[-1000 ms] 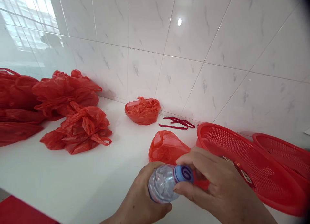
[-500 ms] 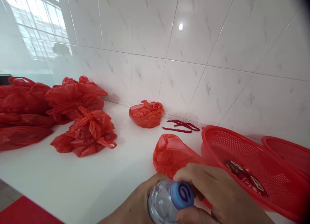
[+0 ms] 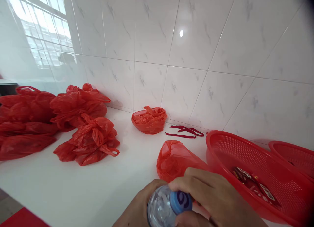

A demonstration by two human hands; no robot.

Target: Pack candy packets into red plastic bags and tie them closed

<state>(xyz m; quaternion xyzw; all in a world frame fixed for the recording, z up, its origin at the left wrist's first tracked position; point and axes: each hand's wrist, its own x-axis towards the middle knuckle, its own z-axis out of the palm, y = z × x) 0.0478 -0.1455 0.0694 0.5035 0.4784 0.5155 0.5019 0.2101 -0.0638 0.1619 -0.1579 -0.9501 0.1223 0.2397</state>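
Observation:
A clear plastic bottle (image 3: 158, 205) with a blue cap (image 3: 181, 202) is at the bottom centre, its top tilted to the right. My left hand (image 3: 139, 205) is closed around the bottle's body, and most of its fingers are hidden behind it. At the cap, my right hand (image 3: 213, 196) has its thumb and fingers pressed around the sides; a dark mark shows on the cap's top. Just beyond both hands lies an open-mouthed red plastic bag (image 3: 173, 160) on the white counter (image 3: 98, 194).
Red plastic bags (image 3: 90, 140) lie heaped at the left. By the tiled wall sit a small red bag bundle (image 3: 150, 120) and a dark red ribbon (image 3: 187, 130). A red basket (image 3: 220, 148) holding printed packets (image 3: 255, 184) stands at the right, with a second red basket (image 3: 289, 151) behind.
The cap has turned between my right fingers, its mark now at a different angle. Both hands and the bottle have shifted slightly, and the whole view has tilted up a little.

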